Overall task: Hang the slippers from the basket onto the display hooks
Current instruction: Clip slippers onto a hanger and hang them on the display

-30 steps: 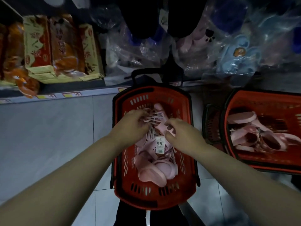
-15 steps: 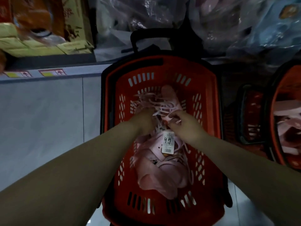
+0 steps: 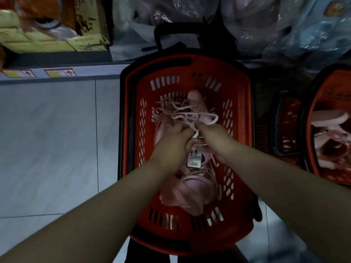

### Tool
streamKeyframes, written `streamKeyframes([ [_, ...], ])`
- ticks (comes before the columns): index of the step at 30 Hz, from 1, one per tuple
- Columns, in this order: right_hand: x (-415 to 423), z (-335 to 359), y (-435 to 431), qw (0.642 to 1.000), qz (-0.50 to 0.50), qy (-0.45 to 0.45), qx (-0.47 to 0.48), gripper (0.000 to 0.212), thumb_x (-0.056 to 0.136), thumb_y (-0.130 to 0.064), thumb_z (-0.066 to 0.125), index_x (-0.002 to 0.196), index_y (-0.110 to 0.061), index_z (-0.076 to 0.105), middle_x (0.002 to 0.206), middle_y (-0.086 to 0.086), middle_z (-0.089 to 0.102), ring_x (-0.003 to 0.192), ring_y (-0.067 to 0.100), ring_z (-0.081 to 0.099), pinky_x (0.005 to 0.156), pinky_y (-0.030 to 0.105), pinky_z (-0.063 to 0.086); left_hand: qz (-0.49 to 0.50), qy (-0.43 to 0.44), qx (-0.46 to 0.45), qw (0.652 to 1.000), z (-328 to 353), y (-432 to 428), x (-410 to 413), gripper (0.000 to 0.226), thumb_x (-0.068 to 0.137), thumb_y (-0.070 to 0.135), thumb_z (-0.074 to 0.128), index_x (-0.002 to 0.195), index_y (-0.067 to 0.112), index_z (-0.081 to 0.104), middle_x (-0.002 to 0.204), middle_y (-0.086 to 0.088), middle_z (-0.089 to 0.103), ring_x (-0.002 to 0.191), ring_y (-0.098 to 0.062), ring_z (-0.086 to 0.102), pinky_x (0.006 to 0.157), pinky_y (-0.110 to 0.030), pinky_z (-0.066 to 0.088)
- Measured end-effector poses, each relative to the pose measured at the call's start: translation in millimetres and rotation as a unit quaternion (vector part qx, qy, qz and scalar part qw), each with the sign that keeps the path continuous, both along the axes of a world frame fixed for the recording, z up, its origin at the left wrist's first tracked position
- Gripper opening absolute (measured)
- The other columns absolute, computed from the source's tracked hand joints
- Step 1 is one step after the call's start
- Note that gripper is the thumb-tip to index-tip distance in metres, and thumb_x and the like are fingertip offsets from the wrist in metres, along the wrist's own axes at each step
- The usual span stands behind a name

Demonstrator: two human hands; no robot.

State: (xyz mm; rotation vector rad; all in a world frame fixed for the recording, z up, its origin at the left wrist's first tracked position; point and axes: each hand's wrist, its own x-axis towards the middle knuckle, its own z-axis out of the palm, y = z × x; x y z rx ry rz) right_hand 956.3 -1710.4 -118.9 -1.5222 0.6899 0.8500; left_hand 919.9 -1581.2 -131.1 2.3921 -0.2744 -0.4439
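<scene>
Landmark: the red basket (image 3: 237,103) stands on the pale floor tiles (image 3: 47,139) straight below you. Every place here is given from it.
Slippers: the pink slippers (image 3: 190,194) lie in a heap inside the red basket. Most are piled toward its near end, and one toe points to its far wall.
Hanger hooks: a tangle of pale pink and white hanger hooks (image 3: 182,111) lies on top of the heap in the basket's far half, just beyond your knuckles.
Left hand: your left hand (image 3: 171,143) is over the middle of the basket. Its fingers are curled down into the tangle and grip the hanger hooks.
Right hand: your right hand (image 3: 216,138) is beside the left one, nearly touching it. Thumb and fingers pinch the stem of a white hook whose loop stands out toward the basket's right wall.
Price tag: a white price tag (image 3: 194,158) with a barcode hangs between your wrists, above the basket's middle. The handwritten figures read roughly 9.9.
Handle: a black handle (image 3: 161,33) rises at the basket's far end.
Second basket: another red basket (image 3: 322,88) stands to the right of the first and is cut off by the edge of view. You can see more pink slippers (image 3: 330,118) in it.
Shelf edge: a grey shelf edge (image 3: 60,72) with yellow price labels runs beyond the basket's far left corner.
Boxes: yellow and brown boxes (image 3: 47,40) sit on that shelf, beyond and left of the basket.
Bagged goods: clear plastic bags (image 3: 313,31) holding blue and pale items hang or lie beyond the basket's far right. The blur hides what they contain.
</scene>
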Motion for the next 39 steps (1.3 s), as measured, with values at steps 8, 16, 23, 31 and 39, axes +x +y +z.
streamKeyframes([
  [8,-18,30,-5,0.988,-0.095,0.015,0.117,0.019,0.097,-0.016,0.048,0.089,-0.016,0.065,0.079,0.001,0.071,0.070,0.013,0.067,0.066,0.027,0.055,0.113,0.060,-0.162,0.978,46,8,-18,0.018,0.092,0.023,0.057,0.110,0.021,0.060,0.131,0.004,0.040,0.113,0.018,0.038,0.089,-0.002,0.031],
  [16,-49,43,7,0.993,-0.084,0.016,0.079,0.013,0.087,-0.022,0.064,0.097,-0.013,0.065,0.091,0.009,0.068,0.080,0.021,0.062,0.081,0.046,0.052,0.342,0.361,-0.297,0.815,73,16,-7,0.012,0.099,0.014,0.044,0.095,0.013,0.055,0.080,-0.002,0.066,0.060,-0.007,0.064,0.051,-0.018,0.052],
  [23,-78,63,-10,0.811,0.271,-0.388,-0.343,0.043,0.079,-0.024,0.071,0.117,-0.012,0.056,0.118,0.009,0.049,0.112,0.026,0.044,0.089,0.022,0.032,0.264,0.319,-0.223,0.882,66,34,-39,0.010,0.098,0.006,0.043,0.104,0.004,0.051,0.081,-0.010,0.063,0.060,-0.009,0.062,0.049,-0.018,0.051],
  [31,-118,21,6,0.857,0.367,-0.195,-0.305,0.044,0.078,-0.039,0.064,0.116,-0.016,0.059,0.127,0.006,0.043,0.102,0.027,0.055,0.079,0.038,0.049,0.241,0.340,-0.232,0.879,38,27,-81,0.036,0.096,0.013,0.051,0.130,0.025,0.042,0.090,0.000,0.062,0.071,-0.003,0.065,0.058,-0.011,0.049],
  [39,-146,-21,-12,0.826,0.448,-0.153,-0.305,0.050,0.079,-0.033,0.068,0.125,-0.025,0.053,0.126,0.004,0.041,0.112,0.024,0.050,0.089,0.034,0.046,0.186,0.477,-0.011,0.859,-52,34,-115,0.082,0.070,0.021,0.075,0.139,0.001,0.033,0.132,-0.008,0.049,0.118,-0.025,0.051,0.093,-0.023,0.045],
])
